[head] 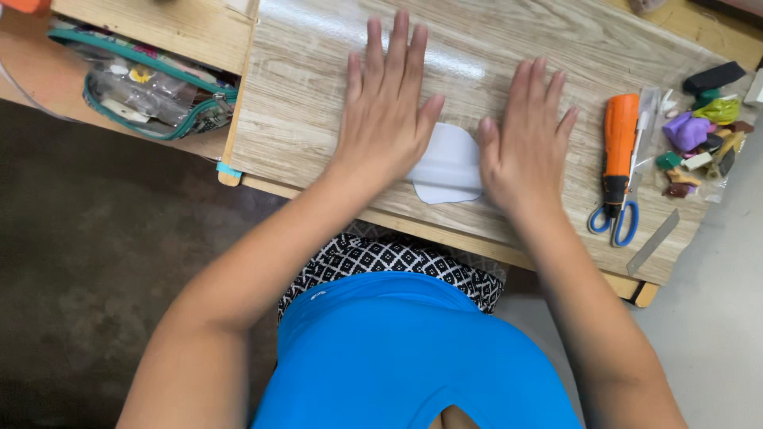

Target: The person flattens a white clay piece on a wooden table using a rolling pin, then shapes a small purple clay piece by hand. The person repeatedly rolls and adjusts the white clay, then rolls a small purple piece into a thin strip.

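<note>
- Basically, the white sheet (447,168) looks thin, light and floppy, so it's probably best lifted by its free near edge.
- It's a pale rounded cutout, lying flat on the worktop (302,95) between both hands.
- Left hand (385,119) and right hand (526,143) are pressed flat, fingers spread, nothing gripped.

Bare desk (318,103) is lying open ahead and left; on the right, an orange tool (619,143), blue-handled scissors (616,222) and seemingly clay scraps (703,143) are crowding the edge.
</note>
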